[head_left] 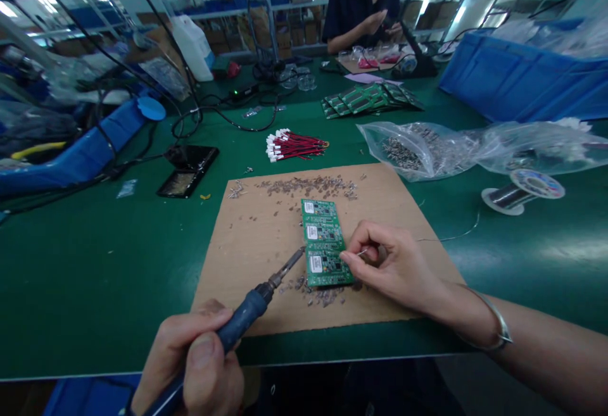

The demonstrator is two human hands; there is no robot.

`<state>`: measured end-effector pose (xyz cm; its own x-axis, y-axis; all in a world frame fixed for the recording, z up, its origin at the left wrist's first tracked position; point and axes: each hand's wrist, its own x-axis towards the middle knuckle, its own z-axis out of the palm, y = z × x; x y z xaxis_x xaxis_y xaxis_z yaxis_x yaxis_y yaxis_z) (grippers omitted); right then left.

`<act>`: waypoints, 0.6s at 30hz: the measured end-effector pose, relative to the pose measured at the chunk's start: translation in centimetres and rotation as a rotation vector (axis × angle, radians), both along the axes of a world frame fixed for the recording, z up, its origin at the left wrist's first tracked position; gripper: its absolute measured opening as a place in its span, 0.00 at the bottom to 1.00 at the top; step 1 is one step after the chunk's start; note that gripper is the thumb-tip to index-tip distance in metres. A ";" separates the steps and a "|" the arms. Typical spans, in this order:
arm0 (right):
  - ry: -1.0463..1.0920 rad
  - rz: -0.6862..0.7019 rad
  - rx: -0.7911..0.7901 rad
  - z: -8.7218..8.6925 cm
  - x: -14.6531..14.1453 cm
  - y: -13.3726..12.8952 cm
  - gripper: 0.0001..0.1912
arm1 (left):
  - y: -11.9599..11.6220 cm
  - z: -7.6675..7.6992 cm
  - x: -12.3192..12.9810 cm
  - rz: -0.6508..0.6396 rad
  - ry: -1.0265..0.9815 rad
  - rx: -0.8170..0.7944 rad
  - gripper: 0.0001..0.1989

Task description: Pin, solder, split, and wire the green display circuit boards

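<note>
My left hand (199, 352) is wrapped round the handle of a soldering iron (251, 305), whose tip points up and right to the left edge of a green circuit board panel (325, 245). The panel lies on a cardboard sheet (256, 245) and carries white labels and small black chips. At its right edge is my right hand (392, 264), thumb and forefinger pinched together. A thin solder wire (451, 237) runs from a spool (510, 195) behind that hand, and a short silvery bit shows between the fingers. The fingertips cover part of the panel's edge.
Small metal parts (308, 185) are scattered on the cardboard. Beyond lie red-black cables with white connectors (294, 145), stacked boards (365, 98) and a bag of metal parts (418, 150). A black tip-cleaner box (187, 172) sits left, a blue bin (517, 77) right. Another person (363, 11) works opposite.
</note>
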<state>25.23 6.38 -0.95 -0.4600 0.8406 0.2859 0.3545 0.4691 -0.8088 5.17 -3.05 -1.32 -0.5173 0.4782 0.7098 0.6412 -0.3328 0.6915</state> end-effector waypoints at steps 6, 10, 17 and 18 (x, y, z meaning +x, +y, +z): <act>-0.041 0.026 -0.004 0.0 0.0 0.1 0.07 | 0.1 -0.3 0.3 0.020 -0.113 0.069 0.05; -0.054 0.027 -0.028 0.0 -0.1 0.1 0.07 | 0.1 -0.6 0.0 -0.012 -0.081 0.050 0.05; -0.063 0.027 -0.044 -0.1 -0.2 0.2 0.07 | -0.1 -0.3 0.0 -0.035 -0.061 -0.020 0.06; -0.066 0.027 -0.051 -0.1 -0.2 0.2 0.07 | -0.1 -0.2 0.1 -0.029 -0.056 -0.028 0.06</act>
<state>25.02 6.60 -1.02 -0.4992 0.8402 0.2119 0.3953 0.4385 -0.8072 5.24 -3.18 -1.57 -0.5416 0.5130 0.6660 0.5913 -0.3307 0.7355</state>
